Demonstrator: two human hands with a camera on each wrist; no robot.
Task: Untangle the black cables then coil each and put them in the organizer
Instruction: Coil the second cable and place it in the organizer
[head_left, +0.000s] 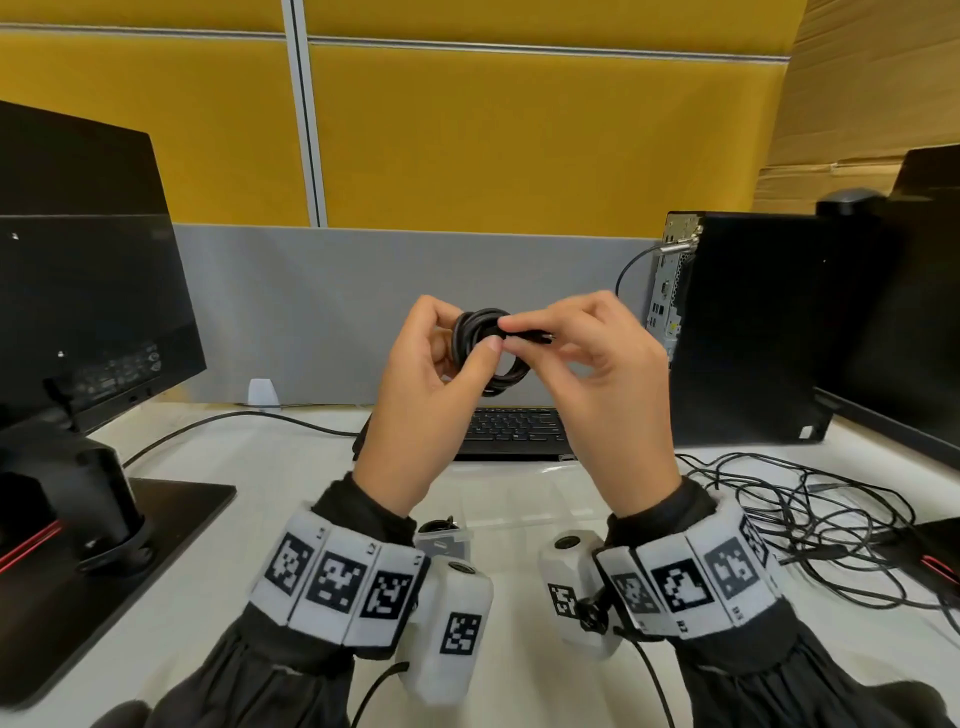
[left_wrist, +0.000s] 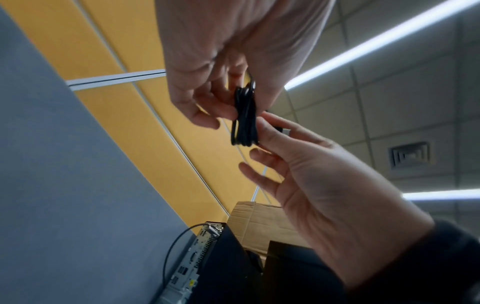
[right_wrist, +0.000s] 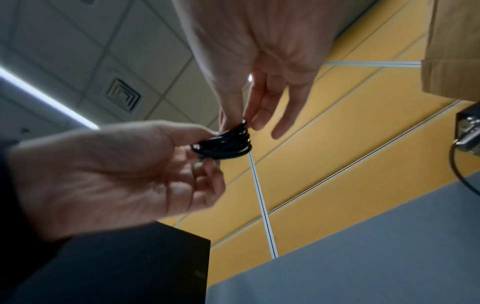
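While our left hand (head_left: 415, 400) curls its thumb and fingers around the small black coiled cable (head_left: 488, 353), our right hand (head_left: 597, 384) pinches the cable's loose plug end (head_left: 535, 339) between thumb and forefinger, the other fingers loosely spread. We hold the coil in the air above the black keyboard (head_left: 514, 431) near the tabletop's far edge. More thin black cables (head_left: 810, 525) lie tangled toward the tabletop's right edge, beside the clear plastic organizer (head_left: 519, 499).
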